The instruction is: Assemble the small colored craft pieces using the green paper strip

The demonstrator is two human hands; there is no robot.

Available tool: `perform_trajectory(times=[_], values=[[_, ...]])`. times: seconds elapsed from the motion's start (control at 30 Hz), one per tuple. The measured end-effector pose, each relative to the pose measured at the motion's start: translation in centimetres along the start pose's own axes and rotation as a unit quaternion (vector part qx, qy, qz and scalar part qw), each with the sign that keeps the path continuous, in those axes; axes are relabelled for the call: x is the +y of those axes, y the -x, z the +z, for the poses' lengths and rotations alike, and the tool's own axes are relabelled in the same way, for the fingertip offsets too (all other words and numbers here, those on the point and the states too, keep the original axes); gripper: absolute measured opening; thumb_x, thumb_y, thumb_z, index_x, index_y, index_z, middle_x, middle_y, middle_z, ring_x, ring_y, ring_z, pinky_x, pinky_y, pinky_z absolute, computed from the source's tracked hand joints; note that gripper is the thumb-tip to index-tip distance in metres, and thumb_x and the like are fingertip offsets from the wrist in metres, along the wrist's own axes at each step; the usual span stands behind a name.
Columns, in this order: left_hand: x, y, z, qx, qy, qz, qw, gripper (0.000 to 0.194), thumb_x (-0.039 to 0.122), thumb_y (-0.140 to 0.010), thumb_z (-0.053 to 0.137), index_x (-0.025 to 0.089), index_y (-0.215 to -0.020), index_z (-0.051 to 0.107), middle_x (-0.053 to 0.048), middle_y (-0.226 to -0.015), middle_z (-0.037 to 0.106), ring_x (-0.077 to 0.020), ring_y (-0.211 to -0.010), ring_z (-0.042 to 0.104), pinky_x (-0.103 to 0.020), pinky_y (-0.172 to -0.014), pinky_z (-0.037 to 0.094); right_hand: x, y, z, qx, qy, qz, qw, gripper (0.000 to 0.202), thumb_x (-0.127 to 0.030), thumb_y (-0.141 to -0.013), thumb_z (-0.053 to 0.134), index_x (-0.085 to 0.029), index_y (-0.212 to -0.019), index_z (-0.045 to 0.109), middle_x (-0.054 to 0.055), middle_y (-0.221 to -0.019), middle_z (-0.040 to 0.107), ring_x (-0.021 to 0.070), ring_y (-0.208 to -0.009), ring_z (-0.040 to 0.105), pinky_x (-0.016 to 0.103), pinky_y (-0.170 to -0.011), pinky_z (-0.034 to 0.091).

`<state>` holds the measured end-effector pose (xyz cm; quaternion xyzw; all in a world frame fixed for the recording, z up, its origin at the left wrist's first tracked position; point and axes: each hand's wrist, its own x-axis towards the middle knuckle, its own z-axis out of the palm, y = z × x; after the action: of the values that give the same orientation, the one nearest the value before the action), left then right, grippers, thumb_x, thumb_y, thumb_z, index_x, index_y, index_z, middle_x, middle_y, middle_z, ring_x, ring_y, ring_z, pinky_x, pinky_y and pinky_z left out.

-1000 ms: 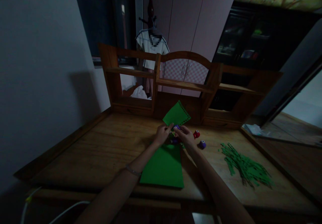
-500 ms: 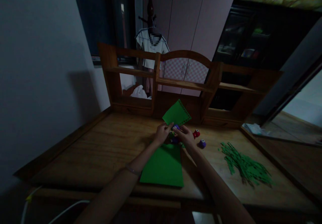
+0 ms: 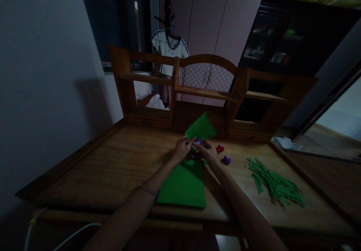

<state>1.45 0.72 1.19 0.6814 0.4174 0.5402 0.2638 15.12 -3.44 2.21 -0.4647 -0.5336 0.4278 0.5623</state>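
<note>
My left hand (image 3: 182,148) pinches the lower edge of a green paper sheet (image 3: 200,126), which tilts up above the desk and has a row of small cut-outs along its right side. My right hand (image 3: 209,152) is closed around a small purple craft punch (image 3: 198,142) at the sheet's lower edge; fingers hide much of it. Below both hands lies a stack of green paper (image 3: 183,185). Right of my right hand sit a red punch (image 3: 220,148) and another purple punch (image 3: 226,159). More small coloured pieces lie under my hands, partly hidden.
A pile of green punched paper strips (image 3: 276,183) lies on the right of the wooden desk (image 3: 113,160). Wooden shelving (image 3: 207,93) rises along the back edge. A white cable (image 3: 76,234) hangs at the front left. The room is dim.
The held green sheet has shifted slightly right and turned a little. Both hands stay nearly in place, and the purple punch is still in my right hand.
</note>
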Motion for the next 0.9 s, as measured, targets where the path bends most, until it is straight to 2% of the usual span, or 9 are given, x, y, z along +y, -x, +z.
perform_trajectory(times=[0.17,0.37,0.5,0.73,0.9], values=[[-0.2,0.0,0.1,-0.004,-0.018,0.011,1.0,0.037,0.048,-0.081,0.053,0.016,-0.064,0.063,-0.005,-0.074,0.066,-0.0149,-0.068,0.058,-0.024,-0.064,0.038,-0.2,0.0,-0.1,-0.005,0.002,0.001,1.0,0.039,-0.049,-0.061,0.072,-0.019,-0.082,0.063,0.002,-0.069,0.062,0.0158,-0.06,0.055,0.026,-0.054,0.039],[-0.7,0.0,0.2,-0.021,-0.029,0.033,0.999,0.036,0.047,-0.085,0.048,0.017,-0.079,0.067,-0.005,-0.079,0.067,-0.0164,-0.073,0.059,-0.025,-0.067,0.039,0.2,0.0,-0.2,-0.001,0.018,-0.007,1.0,0.04,-0.054,-0.061,0.07,-0.019,-0.079,0.063,0.001,-0.065,0.061,0.015,-0.057,0.054,0.025,-0.053,0.038],[-0.6,0.0,0.2,-0.016,-0.025,0.04,0.999,0.036,0.047,-0.085,0.048,0.017,-0.078,0.068,-0.005,-0.08,0.067,-0.0167,-0.075,0.059,-0.025,-0.068,0.039,-0.2,0.0,-0.3,-0.004,0.028,0.0,1.0,0.04,-0.055,-0.06,0.07,-0.019,-0.076,0.063,0.001,-0.063,0.061,0.0153,-0.057,0.054,0.026,-0.053,0.038],[-0.6,0.1,0.1,-0.031,-0.024,0.005,0.999,0.042,0.051,-0.083,0.048,0.017,-0.064,0.064,-0.002,-0.055,0.057,-0.0171,-0.066,0.056,-0.025,-0.061,0.037,-1.3,0.4,-0.6,-0.026,0.035,0.011,0.999,0.037,-0.052,-0.061,0.071,-0.018,-0.07,0.062,0.002,-0.063,0.062,0.0161,-0.059,0.056,0.026,-0.055,0.039],[-0.9,0.0,0.1,-0.04,-0.013,0.003,0.999,0.04,0.05,-0.083,0.048,0.017,-0.066,0.063,-0.001,-0.058,0.057,-0.0155,-0.065,0.054,-0.024,-0.059,0.036,-1.4,0.4,-0.6,-0.025,0.032,0.016,0.999,0.037,-0.052,-0.06,0.072,-0.018,-0.069,0.061,0.001,-0.062,0.061,0.0156,-0.057,0.054,0.026,-0.054,0.038]])
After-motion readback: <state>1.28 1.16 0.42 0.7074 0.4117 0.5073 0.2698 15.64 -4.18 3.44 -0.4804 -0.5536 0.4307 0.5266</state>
